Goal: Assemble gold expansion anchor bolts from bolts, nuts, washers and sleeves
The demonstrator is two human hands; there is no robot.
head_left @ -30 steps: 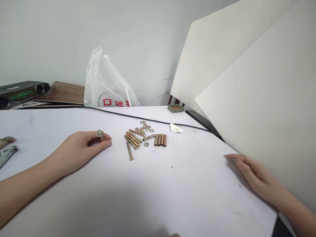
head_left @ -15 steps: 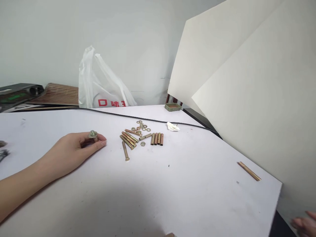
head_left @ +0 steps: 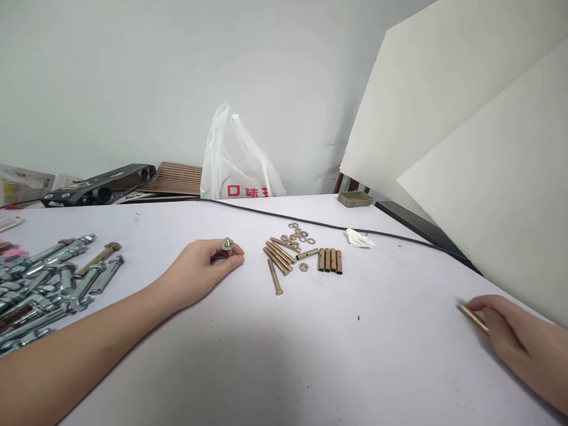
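My left hand (head_left: 202,273) rests on the white table (head_left: 284,355), its fingers closed round a brass bolt with a washer and nut on top (head_left: 228,245). My right hand (head_left: 515,337) lies at the right edge, fingers pinched on a brass sleeve tube (head_left: 473,318). Between the hands lies a small group of brass parts: long bolts (head_left: 277,260), short sleeves (head_left: 329,260), washers (head_left: 298,232) and a loose nut (head_left: 304,267).
A heap of silver anchor bolts (head_left: 48,278) lies at the left. A black cable (head_left: 319,223) crosses the table's back. Behind it stand a white plastic bag (head_left: 237,163), a green tray (head_left: 355,199) and a crumpled tissue (head_left: 358,238). White boards (head_left: 488,148) lean at the right.
My right hand left the view, then came back and took hold of the brass tube lying at the right edge. The view swung left, showing the silver bolt heap. My left hand stayed put.
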